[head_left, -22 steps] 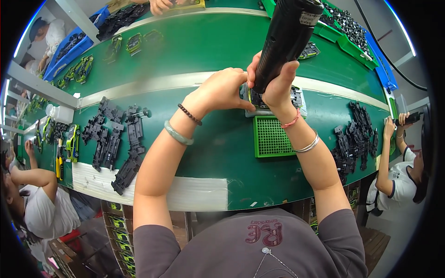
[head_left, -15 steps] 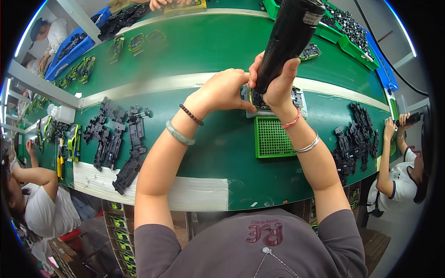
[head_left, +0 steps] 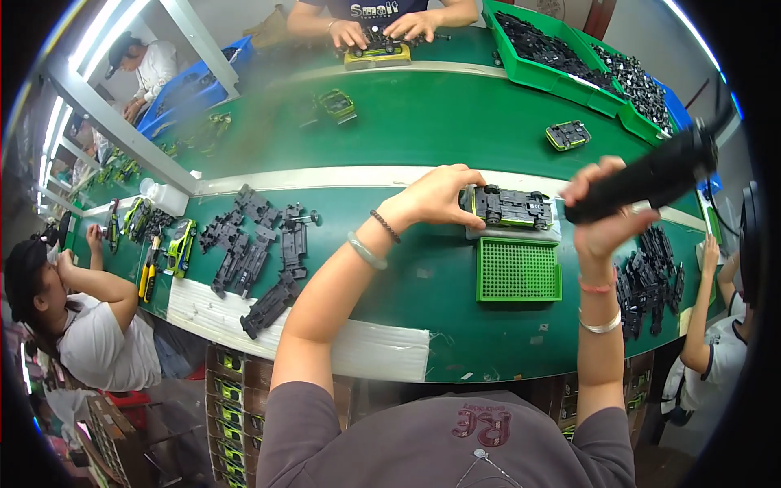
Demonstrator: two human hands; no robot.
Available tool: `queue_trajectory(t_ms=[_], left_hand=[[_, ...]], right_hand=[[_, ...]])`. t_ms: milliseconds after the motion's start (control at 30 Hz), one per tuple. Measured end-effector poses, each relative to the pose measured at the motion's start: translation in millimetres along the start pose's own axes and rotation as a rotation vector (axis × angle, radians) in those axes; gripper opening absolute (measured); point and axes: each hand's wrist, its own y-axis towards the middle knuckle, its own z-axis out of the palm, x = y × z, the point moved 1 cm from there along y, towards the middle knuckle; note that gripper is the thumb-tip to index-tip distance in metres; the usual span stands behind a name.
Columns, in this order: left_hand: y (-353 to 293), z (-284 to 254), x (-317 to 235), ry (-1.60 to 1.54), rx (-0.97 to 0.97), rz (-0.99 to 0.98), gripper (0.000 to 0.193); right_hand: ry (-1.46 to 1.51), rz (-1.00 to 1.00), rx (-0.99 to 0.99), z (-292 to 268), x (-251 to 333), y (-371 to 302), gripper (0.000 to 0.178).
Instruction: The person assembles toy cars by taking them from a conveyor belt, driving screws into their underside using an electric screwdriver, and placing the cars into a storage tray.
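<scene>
Upside down on a light holder (head_left: 533, 233), a toy car (head_left: 514, 207) shows its black chassis, with a yellow-green body edge below. My left hand (head_left: 439, 198) grips the car's left end between thumb and fingers. To the right of the car, my right hand (head_left: 600, 236) is wrapped round a black powered screwdriver (head_left: 651, 183). The tool lies slanted in the air, its cable end up and to the right, apart from the car. A green perforated tray (head_left: 519, 298) sits just in front of the holder.
Black chassis parts lie in piles at left (head_left: 256, 252) and right (head_left: 651, 281). Yellow-handled pliers (head_left: 148, 272) are farther left. Beyond the pale strip (head_left: 325, 177) lie another car (head_left: 568, 135) and green parts bins (head_left: 553, 77). Co-workers sit opposite and on both sides.
My right hand has pulled the screwdriver away from the car to the right, and the tool has tipped over toward the right. My left hand stays at the car. The view has shifted.
</scene>
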Motion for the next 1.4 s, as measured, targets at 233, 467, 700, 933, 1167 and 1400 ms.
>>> queue_trajectory(t_ms=[233, 467, 700, 933, 1167, 1400], left_hand=[[6, -38, -8, -0.879, -0.208, -0.077, 0.044], [2, -109, 47, -0.377, -0.453, -0.241, 0.044], [18, -97, 95, 0.726, 0.234, -0.501, 0.047], [88, -68, 70, 0.556, -0.204, -0.087, 0.039], [140, -23, 45, 0.481, -0.097, 0.006, 0.032], [105, -27, 48, 0.606, 0.064, -0.193, 0.038]], right_hand=[[-0.181, 0.045, -0.172, -79, 2, -53, 0.091], [-0.173, 0.111, -0.175, -91, -10, -65, 0.088], [-0.332, -0.006, -0.046, -89, -8, -68, 0.082], [-0.255, 0.007, -0.110, -91, -8, -69, 0.083], [-0.263, 0.120, -0.085, -89, -6, -68, 0.091], [-0.251, 0.033, -0.071, -96, -5, -65, 0.080]])
